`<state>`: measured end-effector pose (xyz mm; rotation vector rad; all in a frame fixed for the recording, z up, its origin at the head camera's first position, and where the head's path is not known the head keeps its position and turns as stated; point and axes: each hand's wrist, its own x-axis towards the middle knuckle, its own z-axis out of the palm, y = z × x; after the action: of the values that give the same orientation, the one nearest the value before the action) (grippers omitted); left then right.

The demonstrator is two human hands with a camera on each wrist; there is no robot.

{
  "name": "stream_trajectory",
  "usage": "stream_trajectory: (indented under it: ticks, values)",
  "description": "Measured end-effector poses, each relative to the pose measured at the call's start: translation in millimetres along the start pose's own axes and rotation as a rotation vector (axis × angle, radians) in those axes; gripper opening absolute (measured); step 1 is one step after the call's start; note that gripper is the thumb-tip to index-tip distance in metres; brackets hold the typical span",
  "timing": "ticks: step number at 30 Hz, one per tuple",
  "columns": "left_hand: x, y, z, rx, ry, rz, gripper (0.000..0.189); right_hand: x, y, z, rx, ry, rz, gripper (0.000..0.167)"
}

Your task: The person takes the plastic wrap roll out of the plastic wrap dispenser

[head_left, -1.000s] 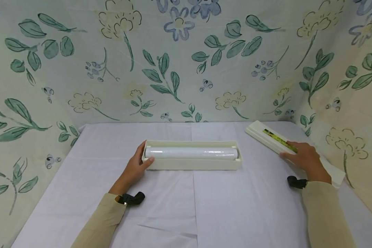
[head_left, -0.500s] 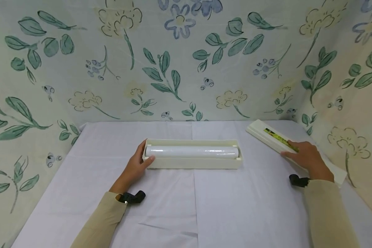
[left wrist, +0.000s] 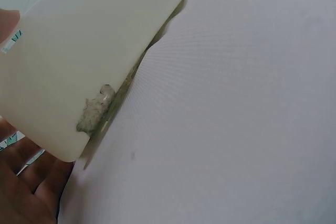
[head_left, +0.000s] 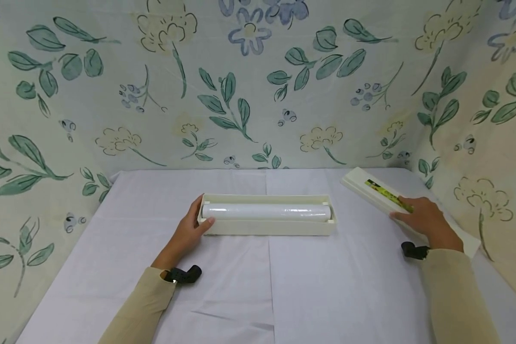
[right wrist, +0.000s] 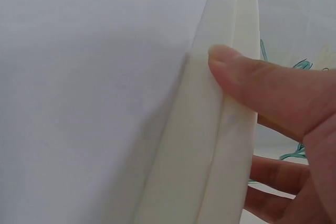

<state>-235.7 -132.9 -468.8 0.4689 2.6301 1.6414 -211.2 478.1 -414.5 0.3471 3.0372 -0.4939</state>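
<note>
A long cream dispenser box point(head_left: 266, 228) lies lengthwise before me with its top off. Inside it rests a shiny white roll of plastic wrap point(head_left: 266, 211). My left hand point(head_left: 188, 233) grips the box's left end, thumb over the front rim and fingers round the far side. The left wrist view shows a rough greyish patch point(left wrist: 95, 111) low on the box wall. Off to the right, a cream lid point(head_left: 363, 188) with a yellow-green label point(head_left: 382, 192) lies slanted. My right hand point(head_left: 427, 222) holds that lid across its middle, thumb point(right wrist: 257, 80) on the near side.
A white cloth point(head_left: 232, 291) covers the table, with a crease down the middle. Fabric with a flower and leaf print point(head_left: 241, 95) stands behind and along both sides. The lid's near end reaches close to the right-hand side cloth. A black strap device point(head_left: 185, 274) sits on each wrist.
</note>
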Motion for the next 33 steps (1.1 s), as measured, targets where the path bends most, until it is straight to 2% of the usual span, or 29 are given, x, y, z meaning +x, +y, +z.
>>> stream_trajectory:
  ticks: [9,17,21,27,33]
  values:
    - [-1.4,5.0,-3.0,-0.014,-0.021,0.002,0.077,1.6,-1,-5,-0.016,-0.024,-0.025,0.088]
    - [-12.0,37.4,-8.7,-0.019,-0.052,0.023,0.075,4.7,1,-8,-0.018,-0.034,-0.021,0.089]
    - [-13.8,40.7,-9.2,-0.026,-0.044,0.022,0.075,5.9,2,-10,0.000,-0.032,-0.050,0.090]
    - [-14.2,42.5,-8.1,-0.032,-0.052,0.027,0.075,4.2,3,-13,0.010,-0.049,-0.034,0.089]
    - [-14.2,42.5,-8.3,-0.021,-0.042,0.031,0.075,7.1,2,-13,0.010,-0.011,-0.062,0.084]
